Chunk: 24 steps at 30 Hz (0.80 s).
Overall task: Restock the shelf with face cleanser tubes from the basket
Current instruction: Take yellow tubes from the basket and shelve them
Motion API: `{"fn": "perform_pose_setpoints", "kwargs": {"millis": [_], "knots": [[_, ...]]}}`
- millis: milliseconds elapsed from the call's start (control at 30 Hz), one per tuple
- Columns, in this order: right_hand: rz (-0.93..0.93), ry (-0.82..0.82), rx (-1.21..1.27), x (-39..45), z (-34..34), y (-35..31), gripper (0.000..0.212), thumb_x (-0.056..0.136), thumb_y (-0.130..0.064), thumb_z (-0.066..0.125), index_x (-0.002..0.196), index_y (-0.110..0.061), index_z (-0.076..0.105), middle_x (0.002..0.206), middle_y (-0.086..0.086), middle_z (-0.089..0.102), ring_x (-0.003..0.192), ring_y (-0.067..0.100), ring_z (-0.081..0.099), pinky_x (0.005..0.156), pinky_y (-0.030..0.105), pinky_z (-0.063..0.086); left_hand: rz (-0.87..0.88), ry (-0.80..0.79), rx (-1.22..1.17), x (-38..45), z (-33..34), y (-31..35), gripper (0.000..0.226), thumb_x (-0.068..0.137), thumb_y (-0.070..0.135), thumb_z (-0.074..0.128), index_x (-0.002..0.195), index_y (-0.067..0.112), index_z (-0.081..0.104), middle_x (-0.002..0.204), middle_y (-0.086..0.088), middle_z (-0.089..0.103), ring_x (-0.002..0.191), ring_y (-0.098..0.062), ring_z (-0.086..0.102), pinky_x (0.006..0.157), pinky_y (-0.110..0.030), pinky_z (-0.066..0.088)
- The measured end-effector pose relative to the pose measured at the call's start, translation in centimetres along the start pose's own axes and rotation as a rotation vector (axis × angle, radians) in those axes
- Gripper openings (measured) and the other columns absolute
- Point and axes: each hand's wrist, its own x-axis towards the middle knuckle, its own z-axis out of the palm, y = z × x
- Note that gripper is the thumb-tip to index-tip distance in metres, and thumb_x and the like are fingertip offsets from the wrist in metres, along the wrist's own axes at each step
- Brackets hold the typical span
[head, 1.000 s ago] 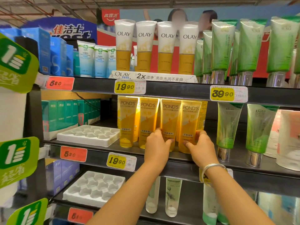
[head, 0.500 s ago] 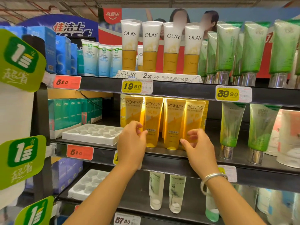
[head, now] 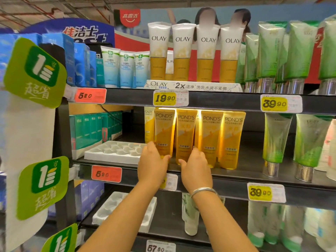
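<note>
My fingers curl around the lower ends of two Pond's tubes: left hand [head: 152, 163] on the leftmost front tube [head: 163, 132], right hand [head: 195, 166] on the third tube [head: 209, 137]. They stand upright near the shelf's front edge [head: 236, 180], caps down, labels outward. I should nudge gently, keeping the row flush.

Dark shelving [head: 218, 101] across frame; bare ceiling beams [head: 54, 8] upper left; poster backdrop [head: 181, 15] top centre.
</note>
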Motion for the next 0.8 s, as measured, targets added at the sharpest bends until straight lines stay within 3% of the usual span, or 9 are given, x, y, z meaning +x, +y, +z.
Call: {"fn": "perform_pose_setpoints", "kwargs": {"millis": [633, 800], "knots": [[0.075, 0.073, -0.112, 1.0, 1.4, -0.5, 0.043, 0.09, -0.031, 0.056, 0.126, -0.015, 0.039, 0.123, 0.005, 0.052, 0.112, 0.023, 0.056, 0.083, 0.032, 0.052, -0.053, 0.016, 0.119, 0.8, 1.0, 0.0, 0.043, 0.087, 0.03, 0.062, 0.124, 0.017, 0.044, 0.123, -0.004, 0.054, 0.112, -0.023, 0.055, 0.085, -0.036, 0.049], [0.041, 0.054, 0.036, 0.3, 0.0, -0.5, 0.042, 0.092, -0.026, 0.053, 0.131, -0.017, 0.038, 0.127, 0.003, 0.048, 0.116, 0.02, 0.053, 0.09, 0.03, 0.049, -0.031, -0.014, 0.056, 0.2, 0.3, 0.4, 0.047, 0.087, 0.029, 0.062, 0.128, 0.016, 0.043, 0.128, -0.005, 0.052, 0.117, -0.023, 0.052, 0.091, -0.036, 0.047]]}}
